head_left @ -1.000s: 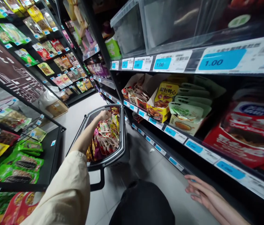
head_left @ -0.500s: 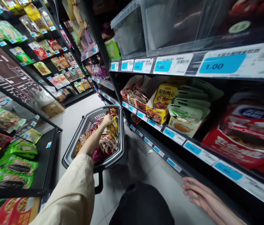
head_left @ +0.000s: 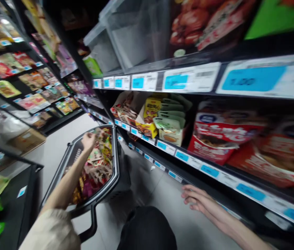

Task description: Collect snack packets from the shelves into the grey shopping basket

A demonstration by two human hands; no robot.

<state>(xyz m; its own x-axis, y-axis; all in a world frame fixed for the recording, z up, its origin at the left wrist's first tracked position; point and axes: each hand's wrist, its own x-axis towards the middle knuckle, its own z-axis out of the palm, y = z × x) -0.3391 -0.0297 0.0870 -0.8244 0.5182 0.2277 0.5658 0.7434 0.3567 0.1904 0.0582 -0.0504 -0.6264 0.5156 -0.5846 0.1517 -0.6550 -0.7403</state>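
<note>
A dark grey shopping basket [head_left: 117, 163] full of small snack packets [head_left: 98, 165] stands on the floor at left of centre. Over its far end is my left hand [head_left: 88, 140], fingers closed on what looks like a small snack packet [head_left: 99, 132]; blur hides its print. My right hand [head_left: 195, 197] hovers near the lower shelf edge at right, its fingers stretched out and holding nothing. Closest to it are the shelf's price labels. Red snack bags [head_left: 213, 137], pale green packets [head_left: 171, 123] and a yellow box of packets [head_left: 148, 119] sit on that shelf.
Clear plastic bins [head_left: 131, 41] stand on the upper shelf. My dark-clothed knee [head_left: 147, 229] is below centre. A cardboard box [head_left: 27, 140] lies on the floor at left, by a black display stand [head_left: 14, 205]. Racks of bagged snacks line the back left.
The view has swung right, so the basket and shelves appear further left. My left hand has drawn away from the packets on the basket's shelf side. My right hand remains stretched out.
</note>
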